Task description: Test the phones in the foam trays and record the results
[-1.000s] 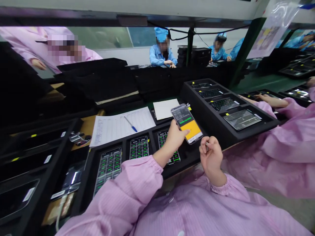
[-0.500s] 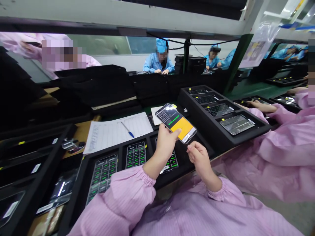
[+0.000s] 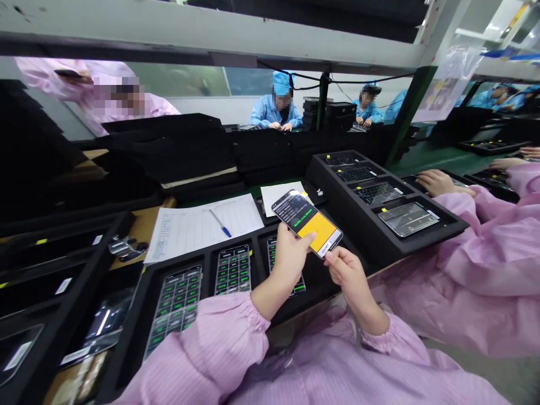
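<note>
My left hand (image 3: pixel 291 250) grips a smartphone (image 3: pixel 306 219) by its side, the thumb lying on the lit screen. That screen shows text lines above and a yellow-orange block below. My right hand (image 3: pixel 346 267) is closed in a pinch against the phone's lower edge; whatever its fingertips may hold is hidden. Under my forearms lies a black foam tray (image 3: pixel 206 275). In its slots rest a phone with a green-lettered grid (image 3: pixel 175 306), another such phone (image 3: pixel 233 270), and a third, partly covered by my left hand (image 3: pixel 291 250).
A paper form (image 3: pixel 189 228) with a blue pen (image 3: pixel 220 224) lies behind the tray. On the right stands a raised black tray (image 3: pixel 396 242) of phones. More phone trays (image 3: pixel 54 315) stand left. Co-workers sit opposite; a neighbour's hand (image 3: pixel 439 183) is at far right.
My right hand has come up to the phone's lower edge; before, it was closed just below it, apart. My left hand still holds the phone. The neighbour's hand has shifted a little.
</note>
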Motion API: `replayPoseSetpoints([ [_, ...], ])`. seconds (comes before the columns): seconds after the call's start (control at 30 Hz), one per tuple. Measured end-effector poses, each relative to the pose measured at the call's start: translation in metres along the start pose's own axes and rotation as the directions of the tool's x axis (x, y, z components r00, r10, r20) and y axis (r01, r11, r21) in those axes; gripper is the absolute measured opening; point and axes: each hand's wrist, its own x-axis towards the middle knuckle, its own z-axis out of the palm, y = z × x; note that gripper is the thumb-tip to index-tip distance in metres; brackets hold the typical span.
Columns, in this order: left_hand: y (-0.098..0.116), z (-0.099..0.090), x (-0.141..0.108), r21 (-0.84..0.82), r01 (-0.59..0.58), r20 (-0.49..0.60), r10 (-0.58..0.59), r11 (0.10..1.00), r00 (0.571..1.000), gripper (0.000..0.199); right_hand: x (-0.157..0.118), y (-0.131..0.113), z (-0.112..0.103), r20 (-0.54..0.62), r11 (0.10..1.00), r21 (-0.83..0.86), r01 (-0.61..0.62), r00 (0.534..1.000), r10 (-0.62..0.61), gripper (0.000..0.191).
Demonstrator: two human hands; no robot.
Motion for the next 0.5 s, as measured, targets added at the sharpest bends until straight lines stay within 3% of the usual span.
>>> replayPoseSetpoints([
  [0.1, 0.0, -0.001, 0.009, 0.011, 0.079, -0.018, -0.079, 0.997, 0.997, 0.041, -0.009, -0.002, -0.004, -0.054, 1.0, 0.011, 0.025, 0.998, -0.025, 0.046],
  [0.23, -0.011, -0.002, 0.022, 0.08, 0.19, -0.029, -0.188, 0.979, 0.982, 0.041, -0.025, -0.018, -0.01, -0.191, 0.981, 0.123, 0.148, 0.974, -0.123, 0.041],
  [0.4, -0.029, 0.015, 0.022, 0.186, 0.3, 0.01, -0.307, 0.936, 0.952, 0.044, -0.025, -0.041, -0.011, -0.112, 0.963, 0.251, 0.093, 0.991, -0.067, 0.038],
  [0.5, -0.008, 0.013, 0.007, 0.186, 0.247, 0.018, -0.255, 0.951, 0.967, 0.041, -0.017, -0.045, -0.012, -0.105, 0.964, 0.262, 0.047, 0.994, -0.02, 0.036],
])
